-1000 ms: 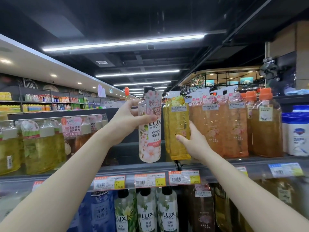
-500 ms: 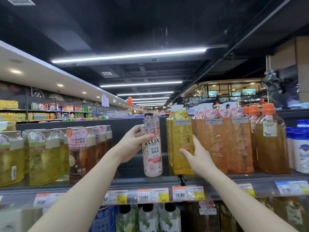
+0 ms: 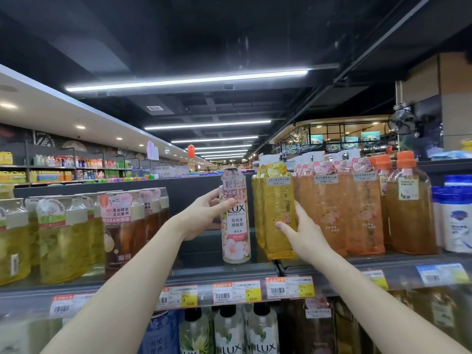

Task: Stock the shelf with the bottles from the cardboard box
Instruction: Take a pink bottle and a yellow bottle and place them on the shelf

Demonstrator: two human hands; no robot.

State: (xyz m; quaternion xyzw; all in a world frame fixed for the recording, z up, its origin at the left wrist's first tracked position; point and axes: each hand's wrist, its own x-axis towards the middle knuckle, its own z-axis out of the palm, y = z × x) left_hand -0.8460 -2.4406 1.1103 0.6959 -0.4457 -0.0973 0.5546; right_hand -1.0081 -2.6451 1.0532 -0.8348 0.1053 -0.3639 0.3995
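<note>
Up across the middle of the frame runs the grey shelf (image 3: 229, 273), its deck loaded from edge to edge. At the left stand yellow-green bottles (image 3: 61, 246) with a brown bottle (image 3: 125, 241) beside them. To the right of centre stands a row of orange bottles (image 3: 332, 215), and white-and-blue bottles (image 3: 457, 221) sit at the far right edge. Along the bottom of the frame, on the tier below, the tops of dark-capped bottles (image 3: 229, 333) show.

Just right of centre stands a tall yellow bottle (image 3: 270, 213), upright and touching the orange row. The right hand (image 3: 304, 236) lies against it, thumb on its front and fingers straight up along its right side, pressing rather than clasping.

In the gap to the left of the yellow bottle, at the frame's centre, stands the pink flowered LUX bottle (image 3: 236, 231), upright, its base down at the shelf deck. I cannot tell whether it fully rests there. The left hand (image 3: 204, 215) grasps its upper half, thumb across the label and fingers wrapped behind.

Orange-and-yellow price tags (image 3: 236, 292) line the shelf's front rail below.
</note>
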